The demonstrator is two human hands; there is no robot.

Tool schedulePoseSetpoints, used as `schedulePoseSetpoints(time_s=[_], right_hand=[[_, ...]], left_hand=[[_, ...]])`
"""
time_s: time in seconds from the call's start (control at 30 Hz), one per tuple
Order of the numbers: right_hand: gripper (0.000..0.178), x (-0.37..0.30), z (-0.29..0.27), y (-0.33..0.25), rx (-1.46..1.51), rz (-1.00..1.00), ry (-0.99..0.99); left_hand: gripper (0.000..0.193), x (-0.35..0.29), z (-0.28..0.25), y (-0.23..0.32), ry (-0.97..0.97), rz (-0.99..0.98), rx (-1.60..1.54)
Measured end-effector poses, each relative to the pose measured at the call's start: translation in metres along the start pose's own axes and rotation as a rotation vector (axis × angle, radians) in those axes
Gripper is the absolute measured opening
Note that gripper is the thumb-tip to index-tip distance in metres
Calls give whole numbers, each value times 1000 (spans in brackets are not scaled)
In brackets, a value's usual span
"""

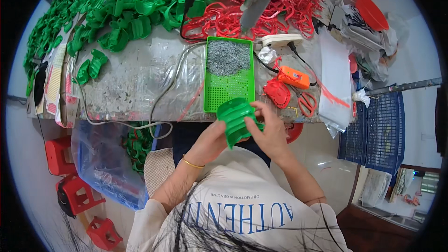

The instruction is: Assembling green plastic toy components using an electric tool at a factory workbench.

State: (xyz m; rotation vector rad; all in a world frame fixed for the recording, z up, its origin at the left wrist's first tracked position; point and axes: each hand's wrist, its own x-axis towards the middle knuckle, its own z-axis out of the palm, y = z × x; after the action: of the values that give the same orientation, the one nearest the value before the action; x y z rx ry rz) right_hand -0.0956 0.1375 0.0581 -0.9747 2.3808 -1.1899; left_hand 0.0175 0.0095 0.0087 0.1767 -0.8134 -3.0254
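A curved, ribbed green plastic piece (234, 119) is held between both hands, just in front of the table's near edge. My left hand (211, 139) grips its left side, fingers mostly hidden behind it. On the right side, my right hand (269, 130) closes around it, thumb pressed on the front. Right beyond the piece lies a light green perforated tray (206, 81), its far half covered with many small silvery metal bits (228, 57).
Green plastic pieces (140, 0) heap at the far left, red straps (298, 0) behind the tray. A grey clamp-like tool (262, 0) hangs over them. Right of the tray are a power strip (281, 40), an orange device (294, 77), a red piece (277, 93) and scissors (307, 104).
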Motion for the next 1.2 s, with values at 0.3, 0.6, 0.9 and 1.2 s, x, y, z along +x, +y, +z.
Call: schedulePoseSetpoints(time_s=[0.3,0.6,0.9,1.2], right_hand=[[44,41,-68,5,145,-7,-582],[26,239,-74,114,149,-72,-1],[56,333,-1,153,-742,3,0],[46,308,-18,133,-756,-100,233]], left_hand=[[47,-13,-10,17,218,80,-107],[49,-18,-6,8,120,-264,-218],[56,-26,-5,-1,193,-146,-476],[61,-39,-16,-4,153,-52,-482]])
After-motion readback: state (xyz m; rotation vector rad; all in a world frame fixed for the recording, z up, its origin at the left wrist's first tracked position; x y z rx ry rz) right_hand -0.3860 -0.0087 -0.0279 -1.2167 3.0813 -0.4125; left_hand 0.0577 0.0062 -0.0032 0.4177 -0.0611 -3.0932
